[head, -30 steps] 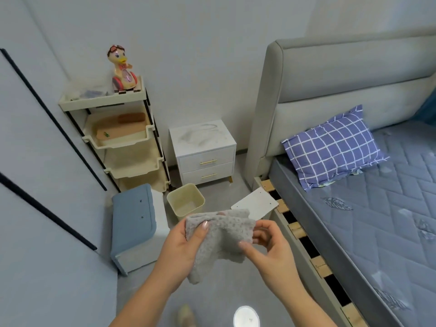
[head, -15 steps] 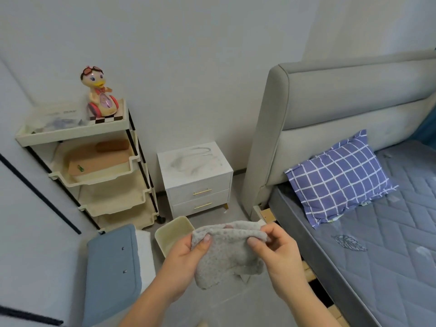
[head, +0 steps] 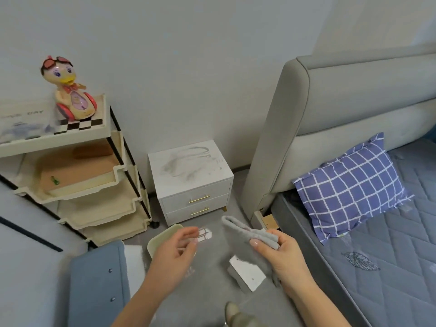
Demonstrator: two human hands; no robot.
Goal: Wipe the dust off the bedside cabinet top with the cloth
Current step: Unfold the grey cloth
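The white bedside cabinet (head: 191, 178) stands against the wall between a shelf cart and the bed, its top smeared with grey dust streaks. My right hand (head: 282, 251) grips the grey cloth (head: 247, 230), folded into a strip that sticks out to the upper left, in front of the cabinet and below its drawers. My left hand (head: 175, 250) hovers beside it with fingers loosely spread and nothing in them. Both hands are well short of the cabinet top.
A cream tiered cart (head: 77, 175) with a toy duck (head: 70, 90) stands left of the cabinet. A cream bin (head: 160, 237), a blue box (head: 99, 289) and a white panel (head: 247, 272) lie on the floor. The bed headboard (head: 330, 128) and checked pillow (head: 349, 190) are on the right.
My left hand has let go of the cloth and moved left. The cloth, held spread by both hands before, is now folded in my right hand alone. The view has come closer to the cabinet.
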